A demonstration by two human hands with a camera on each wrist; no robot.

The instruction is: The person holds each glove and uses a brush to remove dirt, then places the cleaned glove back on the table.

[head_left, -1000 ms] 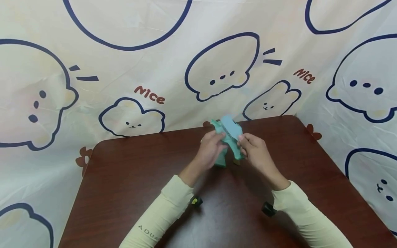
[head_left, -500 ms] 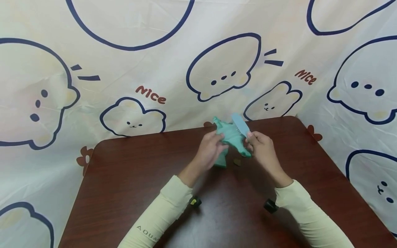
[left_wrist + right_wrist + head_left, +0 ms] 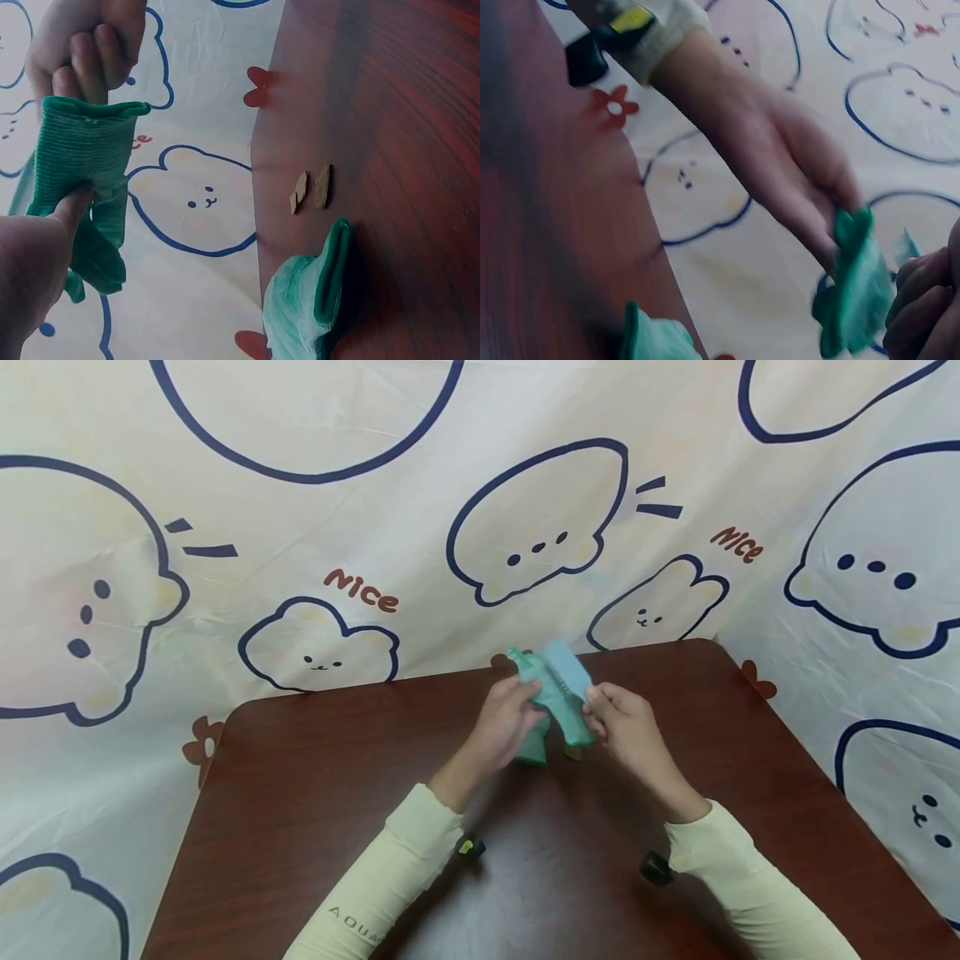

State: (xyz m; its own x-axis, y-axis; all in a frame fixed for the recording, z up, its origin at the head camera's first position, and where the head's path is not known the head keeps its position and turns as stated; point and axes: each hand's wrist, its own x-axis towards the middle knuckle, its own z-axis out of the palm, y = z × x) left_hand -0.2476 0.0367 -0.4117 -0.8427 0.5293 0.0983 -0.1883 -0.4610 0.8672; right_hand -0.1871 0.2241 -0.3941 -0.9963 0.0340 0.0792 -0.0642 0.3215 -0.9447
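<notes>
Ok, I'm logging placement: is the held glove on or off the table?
Off: the left hand holds the green glove above the table.

"aqua" on sleeve (image 3: pixel 381 887), "nice" twice on backdrop (image 3: pixel 420 535)

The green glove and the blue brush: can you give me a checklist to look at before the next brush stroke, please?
1. Left hand gripping the green glove: ok.
2. Right hand holding the blue brush: ok, by one end.
3. Bristles facing the glove: ok, though whether they press on it, cannot tell.
4. Second green glove out of the way: ok, it sits on the table, apart from the held one.
5. Table free of bits: not ok, small brown flakes lie there.
6. Held glove clean all over: cannot tell.
</notes>
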